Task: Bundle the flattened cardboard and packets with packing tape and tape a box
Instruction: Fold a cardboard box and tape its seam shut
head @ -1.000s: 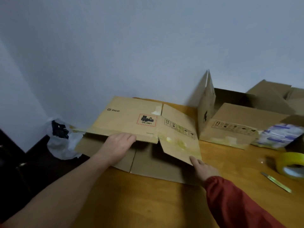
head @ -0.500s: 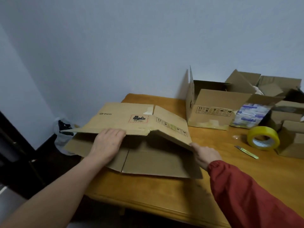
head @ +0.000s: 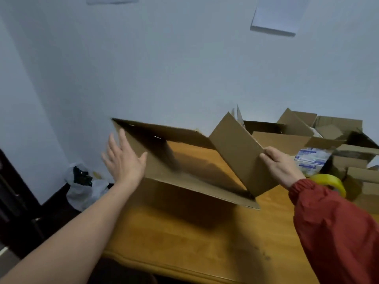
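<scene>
A wooden table (head: pixel 184 232) stands in front of me, up against a pale blue-grey wall (head: pixel 164 58). A few dark specks (head: pixel 264 256) mark the tabletop near its front edge, toward my right. High on the wall hangs a white sheet (head: pixel 276 15), and the edge of another (head: pixel 111 0) shows at the very top. Down to my left a white bag (head: pixel 86 187) with something dark inside sits on the dark floor (head: pixel 57 212) by the wall, near dark furniture (head: pixel 12 201).

- Right arm: a rust-red sleeve (head: pixel 336 232) of smooth, creased fabric, cut loose.
- Its gathered elastic cuff (head: pixel 299 186) ends at the wrist, just behind the right hand (head: pixel 281 167).
- Left hand (head: pixel 123 160): the forearm (head: pixel 82 232) behind the fingers (head: pixel 122 138) is bare.
</scene>
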